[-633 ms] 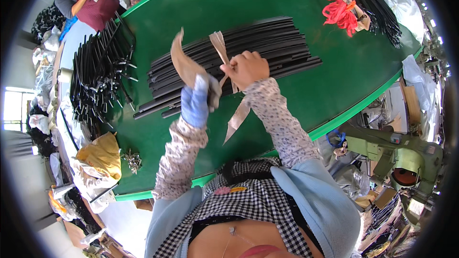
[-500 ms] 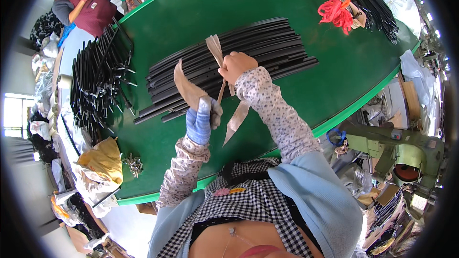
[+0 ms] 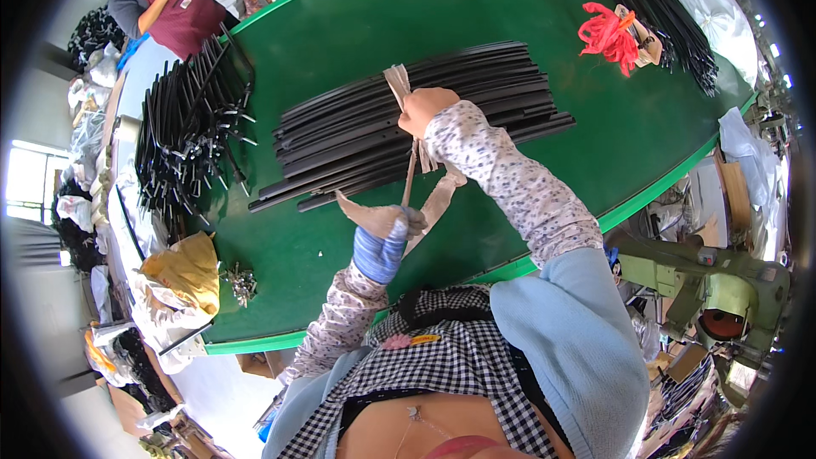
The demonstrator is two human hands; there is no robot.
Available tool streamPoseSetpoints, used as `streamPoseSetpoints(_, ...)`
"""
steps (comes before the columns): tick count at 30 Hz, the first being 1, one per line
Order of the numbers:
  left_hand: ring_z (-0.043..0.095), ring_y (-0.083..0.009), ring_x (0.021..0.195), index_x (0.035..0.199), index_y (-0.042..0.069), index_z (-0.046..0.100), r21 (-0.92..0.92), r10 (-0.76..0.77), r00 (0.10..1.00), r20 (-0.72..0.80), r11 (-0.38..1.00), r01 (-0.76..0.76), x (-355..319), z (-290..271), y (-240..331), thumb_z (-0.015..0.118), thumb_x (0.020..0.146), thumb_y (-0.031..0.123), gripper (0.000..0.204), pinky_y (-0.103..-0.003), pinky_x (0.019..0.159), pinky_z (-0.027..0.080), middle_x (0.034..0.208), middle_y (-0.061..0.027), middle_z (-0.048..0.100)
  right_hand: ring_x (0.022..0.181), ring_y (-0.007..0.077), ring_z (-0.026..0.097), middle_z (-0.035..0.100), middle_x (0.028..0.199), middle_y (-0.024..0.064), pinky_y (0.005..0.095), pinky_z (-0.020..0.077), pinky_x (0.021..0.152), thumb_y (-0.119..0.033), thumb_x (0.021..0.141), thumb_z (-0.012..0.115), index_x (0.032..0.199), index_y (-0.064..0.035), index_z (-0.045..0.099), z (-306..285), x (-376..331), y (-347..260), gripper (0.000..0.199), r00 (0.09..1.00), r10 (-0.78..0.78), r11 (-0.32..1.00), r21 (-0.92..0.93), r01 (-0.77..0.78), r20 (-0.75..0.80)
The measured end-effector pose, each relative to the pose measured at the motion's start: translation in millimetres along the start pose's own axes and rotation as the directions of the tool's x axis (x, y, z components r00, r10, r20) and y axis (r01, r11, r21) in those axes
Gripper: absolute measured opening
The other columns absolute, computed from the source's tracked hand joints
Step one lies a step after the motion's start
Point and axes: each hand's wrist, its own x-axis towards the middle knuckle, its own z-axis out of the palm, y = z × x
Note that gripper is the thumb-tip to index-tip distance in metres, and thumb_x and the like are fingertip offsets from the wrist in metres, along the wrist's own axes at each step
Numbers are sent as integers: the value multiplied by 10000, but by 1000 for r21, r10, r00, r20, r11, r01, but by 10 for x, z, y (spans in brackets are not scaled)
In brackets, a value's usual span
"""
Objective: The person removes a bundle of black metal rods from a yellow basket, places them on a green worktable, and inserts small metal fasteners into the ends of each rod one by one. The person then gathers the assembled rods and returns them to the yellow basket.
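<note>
A bundle of long black strips [image 3: 340, 119] lies across the green table, with a beige cloth strip [image 3: 397, 85] looped around its middle. My bare right hand [image 3: 427, 110] is closed on the cloth at the top of the bundle. Nearer to me, my left hand [image 3: 382, 238], in a blue and grey glove, grips the cloth's other end, which runs taut between the two hands. One loose tail of cloth [image 3: 365, 214] sticks out at the left of the glove, and another length [image 3: 438, 204] hangs to its right.
Black rods with metal ends [image 3: 187, 127] are heaped on the left. Red cord [image 3: 609, 38] and more black rods [image 3: 671, 25] lie at the far right. A yellow cloth bag [image 3: 183, 276] and small metal pieces [image 3: 240, 285] sit near left. A green machine [image 3: 705, 280] stands right; another person [image 3: 174, 8] works far left.
My left hand has pulled toward me and slightly right, drawing the cloth tighter. My right hand stays on the bundle. The whole view has shifted a little.
</note>
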Motion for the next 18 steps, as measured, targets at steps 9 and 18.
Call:
streamPoseSetpoints(9, 554, -168, 1123, 1523, 48, 231, -42, 233, 873, -429, 960, -277, 213, -391, -293, 557, 927, -3, 681, -304, 963, 463, 1471, -137, 407, 529, 109, 576, 599, 697, 25, 253, 514, 450, -265, 911, 665, 1008, -59, 627, -322, 759, 652, 230, 983, 34, -440, 886, -149, 182)
streamPoseSetpoints(18, 566, -92, 948, 1280, 24, 570, 219, 248, 934, -257, 956, -194, 382, -280, -426, 614, 933, 59, 352, -224, 870, 465, 1176, -33, 575, 940, 303, 657, 657, 980, 110, 419, 560, 846, -206, 946, 601, 1157, -34, 595, -2621, 710, 741, 272, 614, -24, -302, 592, 748, -789)
